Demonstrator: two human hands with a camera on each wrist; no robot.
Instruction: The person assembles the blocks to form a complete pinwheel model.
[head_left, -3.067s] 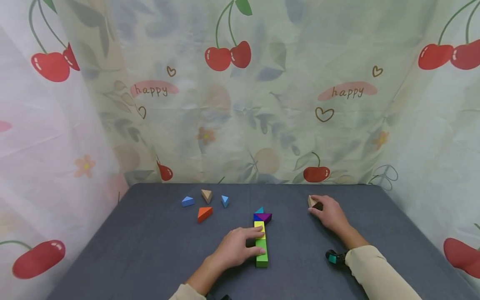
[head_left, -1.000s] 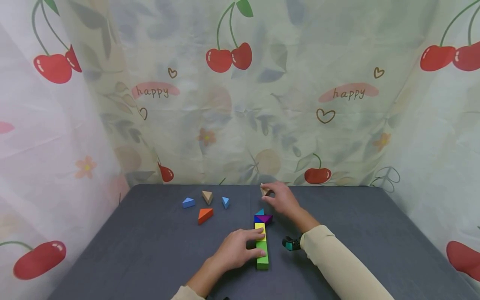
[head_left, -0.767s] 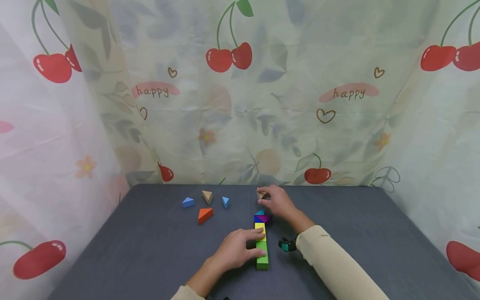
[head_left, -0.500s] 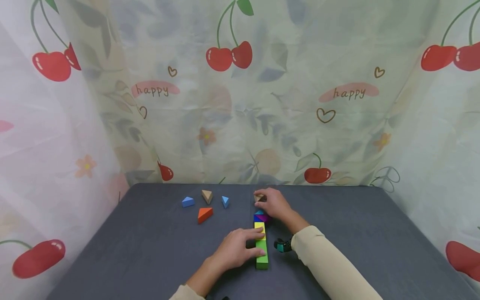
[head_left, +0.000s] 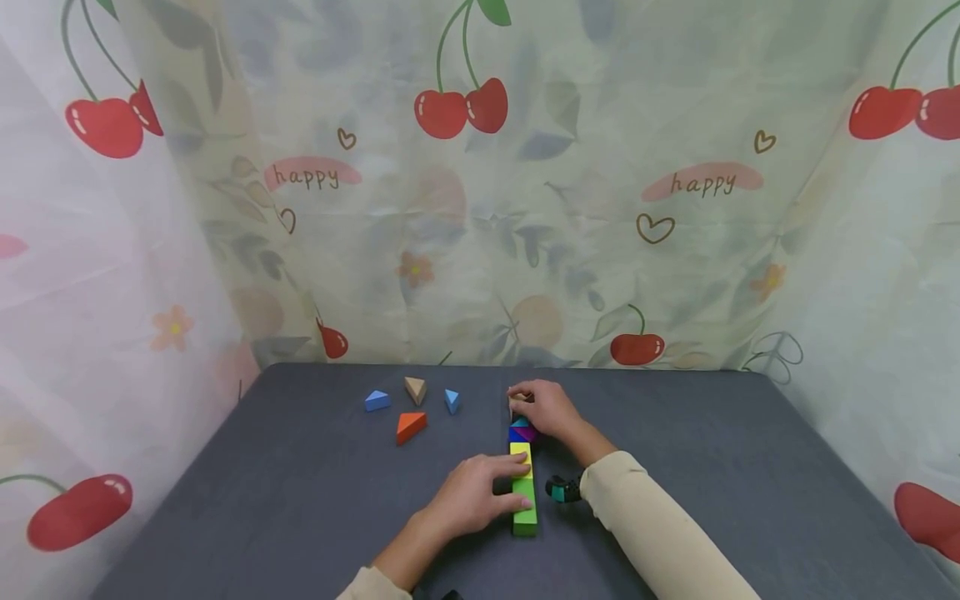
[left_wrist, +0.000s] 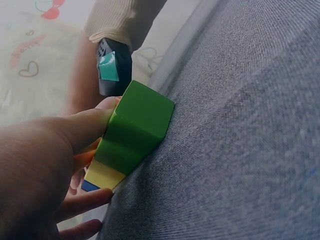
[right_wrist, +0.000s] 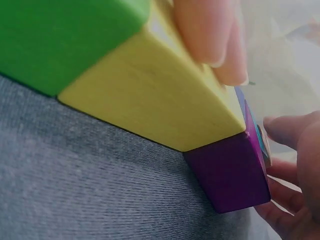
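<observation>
In the head view, my left hand [head_left: 474,496] rests on a row of toy blocks, thumb on the green block [head_left: 524,527] and fingertips on the yellow block [head_left: 519,450]. Its fingers lie fairly straight. Beyond the yellow one sit a dark blue triangular block [head_left: 515,435], a purple triangular block [right_wrist: 230,175] and a light blue triangular block [head_left: 521,423]. At the row's far end my right hand [head_left: 553,410] pinches a wooden triangular block [head_left: 519,398] between thumb and fingers, right behind the light blue one. The fingers partly hide that wooden block.
Left of the row lie a blue triangle [head_left: 377,402], a second wooden triangle [head_left: 415,389], a small light blue triangle [head_left: 452,401] and an orange triangle [head_left: 410,427]. The dark cloth-covered table [head_left: 285,500] ends at a printed curtain [head_left: 487,250] behind and beside it.
My right hand has carried the wooden triangular block from the table's right side leftward to behind the row, then nearer to its far end. The left hand has stayed on the green and yellow blocks.
</observation>
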